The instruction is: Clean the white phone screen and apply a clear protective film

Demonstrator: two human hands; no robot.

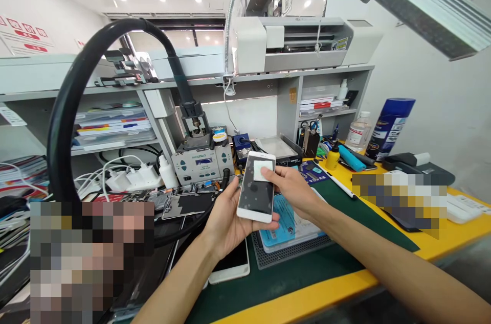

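A white-framed smartphone with a dark, spotted screen lies tilted in my left hand, whose fingers reach under it and whose thumb rests along its left edge. My right hand presses a small white square pad flat on the upper part of the screen; the thumb is on top of the pad and the other fingers are largely hidden. Below my left wrist, another white phone lies on the green mat, partly covered by my arm. Behind my right forearm is a blue-and-white packet on a plastic case.
At the back left stands a grey hot-air station under a thick black hose. A yellow bottle, a clear bottle and a blue spray can stand at the right. Phone parts and cables crowd the left. A lamp hangs overhead.
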